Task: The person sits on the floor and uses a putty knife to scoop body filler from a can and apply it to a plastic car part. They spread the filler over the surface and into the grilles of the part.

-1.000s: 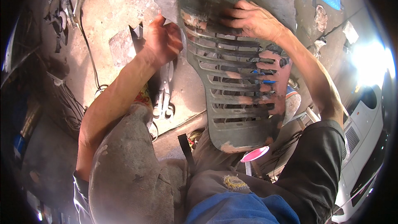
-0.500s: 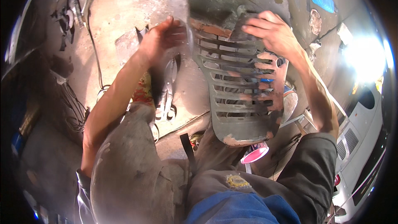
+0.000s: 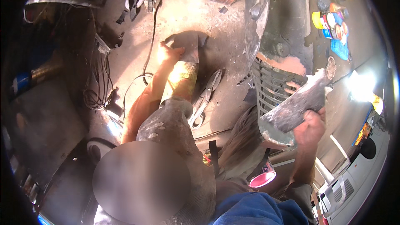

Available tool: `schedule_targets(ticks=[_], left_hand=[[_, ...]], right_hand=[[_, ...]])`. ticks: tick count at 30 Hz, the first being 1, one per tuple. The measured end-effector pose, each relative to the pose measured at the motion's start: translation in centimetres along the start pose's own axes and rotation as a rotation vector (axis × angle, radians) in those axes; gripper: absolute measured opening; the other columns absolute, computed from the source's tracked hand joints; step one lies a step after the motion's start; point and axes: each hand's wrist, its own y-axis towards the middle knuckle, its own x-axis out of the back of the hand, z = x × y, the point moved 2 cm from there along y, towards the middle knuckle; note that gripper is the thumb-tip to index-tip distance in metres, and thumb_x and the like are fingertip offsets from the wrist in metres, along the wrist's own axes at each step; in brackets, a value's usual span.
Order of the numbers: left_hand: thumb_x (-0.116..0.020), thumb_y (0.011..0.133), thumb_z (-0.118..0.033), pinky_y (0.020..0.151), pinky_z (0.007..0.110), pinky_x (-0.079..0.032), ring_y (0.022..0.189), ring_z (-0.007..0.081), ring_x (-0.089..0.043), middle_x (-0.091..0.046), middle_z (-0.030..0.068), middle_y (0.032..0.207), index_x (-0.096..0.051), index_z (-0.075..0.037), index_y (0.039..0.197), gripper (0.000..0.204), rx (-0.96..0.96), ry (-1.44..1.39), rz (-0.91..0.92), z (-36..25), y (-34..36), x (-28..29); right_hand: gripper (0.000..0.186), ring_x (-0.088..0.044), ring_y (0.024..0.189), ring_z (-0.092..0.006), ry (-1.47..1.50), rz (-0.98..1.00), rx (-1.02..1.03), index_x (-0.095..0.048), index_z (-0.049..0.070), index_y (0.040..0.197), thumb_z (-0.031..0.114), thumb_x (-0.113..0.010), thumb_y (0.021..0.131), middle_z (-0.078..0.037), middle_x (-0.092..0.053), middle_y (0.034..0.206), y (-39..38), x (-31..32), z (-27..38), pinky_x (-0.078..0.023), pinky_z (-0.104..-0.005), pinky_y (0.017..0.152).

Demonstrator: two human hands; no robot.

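in the head view, a worn, mottled dark-grey flexible sheet (image 3: 293, 105) is gripped at its edge by the closed fingers of the right hand (image 3: 310, 127), in front of the slats of a dark-grey slatted panel with pinkish patches (image 3: 287, 63). a flat grey piece (image 3: 190, 49) is touched by the left hand (image 3: 170, 53); whether its fingers are closed cannot be told. sheet handling is judged to be in hand; a steady hold is called for. silver metal scissors (image 3: 205, 101) are seen on the stained concrete floor (image 3: 233, 46), near a pink-lined cup (image 3: 263, 179).
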Motion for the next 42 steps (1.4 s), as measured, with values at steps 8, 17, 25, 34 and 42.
schedule_targets(ticks=[8,17,25,34,42], left_hand=[[-0.061,0.090,-0.012,0.087,0.042,-0.056,0.092,0.0227,-0.067,-0.066,0.0124,0.105,-0.058,0.000,0.113,0.026,0.052,-0.920,0.234,-19.8,-8.1,4.5],[-0.059,0.090,-0.002,0.083,0.041,-0.060,0.099,0.0248,-0.068,-0.063,0.0128,0.117,-0.046,-0.001,0.131,0.043,-0.229,-1.482,0.554,-30.8,-14.0,6.0],[-0.064,0.093,-0.007,0.089,0.027,-0.049,0.101,0.0116,-0.060,-0.064,0.0071,0.116,-0.052,0.001,0.130,0.040,-0.640,-0.941,0.210,-31.8,-15.0,5.2],[-0.057,0.098,-0.005,0.090,0.030,-0.050,0.106,0.0164,-0.060,-0.065,0.0099,0.115,-0.047,-0.001,0.137,0.040,-0.739,-0.590,0.139,-32.4,-14.7,3.8],[-0.060,0.094,-0.004,0.088,0.035,-0.056,0.106,0.0199,-0.061,-0.059,0.0106,0.121,-0.043,-0.002,0.134,0.043,-0.429,-1.071,0.197,-32.4,-12.7,2.4]], right_hand=[[0.039,-0.066,0.089,-0.0268,-1.038,0.493,1.090,-0.066,0.001,0.117,-0.006,-0.069,0.079,-0.019,-0.063,0.110,3.2,-9.6,0.1,-0.057,-0.0327,0.076],[0.052,-0.061,0.097,-0.0328,-1.142,0.361,1.530,-0.069,0.015,0.121,0.001,-0.079,0.072,-0.015,-0.059,0.114,6.4,-11.7,1.4,-0.056,-0.0400,0.080],[0.052,-0.058,0.100,-0.0307,-1.457,0.262,1.498,-0.072,0.012,0.111,0.001,-0.070,0.061,-0.007,-0.064,0.108,5.1,-10.7,8.0,-0.048,-0.0408,0.084],[0.048,-0.058,0.092,-0.0274,-1.546,0.471,1.346,-0.073,0.012,0.109,0.008,-0.067,0.061,-0.003,-0.066,0.109,6.2,-10.1,6.0,-0.043,-0.0376,0.075],[0.056,-0.061,0.096,-0.0287,-1.325,0.430,1.195,-0.068,0.009,0.117,-0.001,-0.074,0.063,-0.009,-0.062,0.111,7.1,-6.0,3.5,-0.051,-0.0379,0.078]])
